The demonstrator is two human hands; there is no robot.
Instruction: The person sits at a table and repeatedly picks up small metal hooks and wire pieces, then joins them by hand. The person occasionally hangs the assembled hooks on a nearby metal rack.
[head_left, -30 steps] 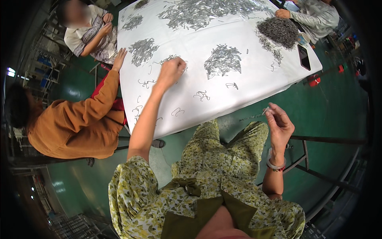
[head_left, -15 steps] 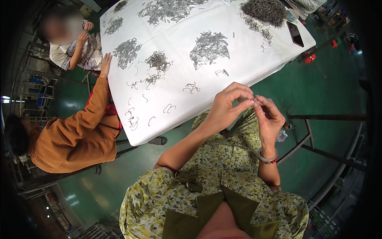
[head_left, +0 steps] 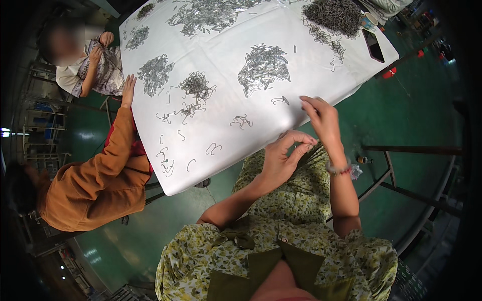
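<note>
My left hand (head_left: 287, 156) is held just off the near edge of the white-covered table (head_left: 221, 75), thumb and forefinger pressed together. What sits in that pinch is too small to name. Higher up, my right hand (head_left: 324, 119) reaches over the table edge with its fingers stretched out, nothing visible in them. Nearest to its fingertips lie a few dark bent wire hooks (head_left: 280, 101). Beyond them spreads a heap of small clear, shiny strips (head_left: 263, 69). A small cluster of S-shaped hooks (head_left: 242, 121) rests left of the hands, and a larger tangled pile of hooks (head_left: 197, 86) further left.
A big dark pile of hooks (head_left: 332, 17), a paper cup (head_left: 369, 21) and a phone (head_left: 372, 45) occupy the far right. More clear strips (head_left: 206, 16) lie at the back. A person in a brown jacket (head_left: 95, 175) and another person (head_left: 90, 65) sit along the left side.
My hands were pinched together fingertip to fingertip. Now they are apart: the right has moved up toward the table with its fingers extended, and the left has dropped slightly, still pinched.
</note>
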